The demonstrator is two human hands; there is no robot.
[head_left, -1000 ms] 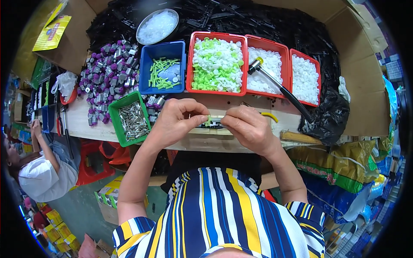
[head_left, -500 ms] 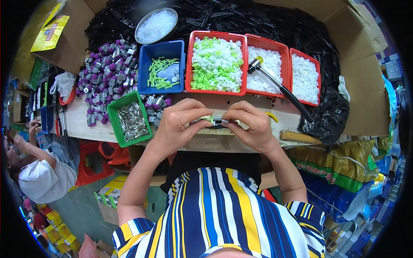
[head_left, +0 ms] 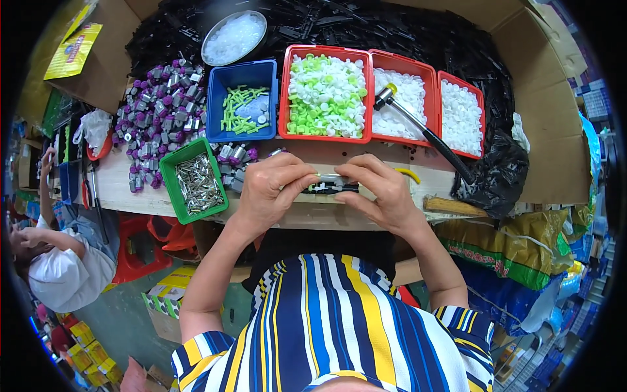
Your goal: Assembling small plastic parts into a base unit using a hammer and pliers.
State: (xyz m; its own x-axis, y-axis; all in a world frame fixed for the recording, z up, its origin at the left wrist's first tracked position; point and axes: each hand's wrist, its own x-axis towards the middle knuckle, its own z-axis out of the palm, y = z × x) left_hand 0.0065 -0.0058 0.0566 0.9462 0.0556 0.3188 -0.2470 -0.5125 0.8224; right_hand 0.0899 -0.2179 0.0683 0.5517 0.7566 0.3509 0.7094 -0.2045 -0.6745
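Between my two hands, near the front edge of the table, is a small translucent whitish piece [head_left: 331, 178] over a narrow black plastic part [head_left: 334, 188]. My left hand [head_left: 271, 189] is closed, its thumb and forefinger pinching the left end of the translucent piece. From the other side my right hand [head_left: 384, 193] has its index finger on the right end of that piece, with the thumb lower, against the black part. My fingers partly cover both parts, so how they join is hidden.
Bins stand beyond my hands: green [head_left: 224, 203] with metal pins, blue [head_left: 274, 121] with light-green pieces, and three red [head_left: 284, 91] with caps. A hammer [head_left: 428, 134] lies across two red bins. Purple-grey parts [head_left: 160, 111] are heaped left. A person [head_left: 62, 261] sits far left.
My right thumb has spread away from its index finger, and more of the black part shows between my hands. The translucent piece now lies across both hands' fingertips. The person at left has raised an arm.
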